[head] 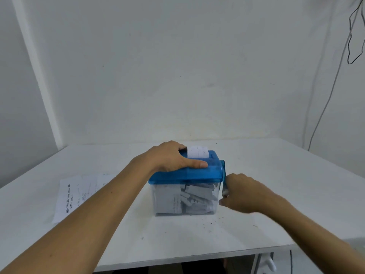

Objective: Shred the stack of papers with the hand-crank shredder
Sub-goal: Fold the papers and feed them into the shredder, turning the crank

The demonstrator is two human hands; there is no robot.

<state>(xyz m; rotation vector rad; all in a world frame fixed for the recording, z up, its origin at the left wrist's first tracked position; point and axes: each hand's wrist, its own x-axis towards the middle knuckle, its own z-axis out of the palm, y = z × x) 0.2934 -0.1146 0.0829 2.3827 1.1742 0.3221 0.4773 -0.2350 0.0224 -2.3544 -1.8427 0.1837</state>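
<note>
- The shredder [197, 173] stands near the middle of the worktop [296, 184]. It has a blue lid over a clear bin [167, 198], and it looks like light, hard plastic that would slide or tip if cranked without bracing.
- A white sheet [197, 152] stands upright in the top slot. It is thin and limp, so it probably feeds best when kept straight.
- Paper strips [195, 196] already fill much of the bin, so the task looks well under way.
- The left hand [167, 157] clamps the lid from above, with the thumb lying along the top and the fingers curled over the far edge beside the sheet. This seems the right place to hold the box down.
- The crank [224, 171] hangs down the shredder's right side. The right hand [245, 192] is wrapped round its lower handle, well apart from the left hand.
- The slim crank arm looks like the fragile part, so steady turning is likely wiser than forcing it.
- The stack of papers [75, 196] lies flat on the worktop to the left of the shredder, not touching it. It is thin and easiest to lift by an edge.
</note>
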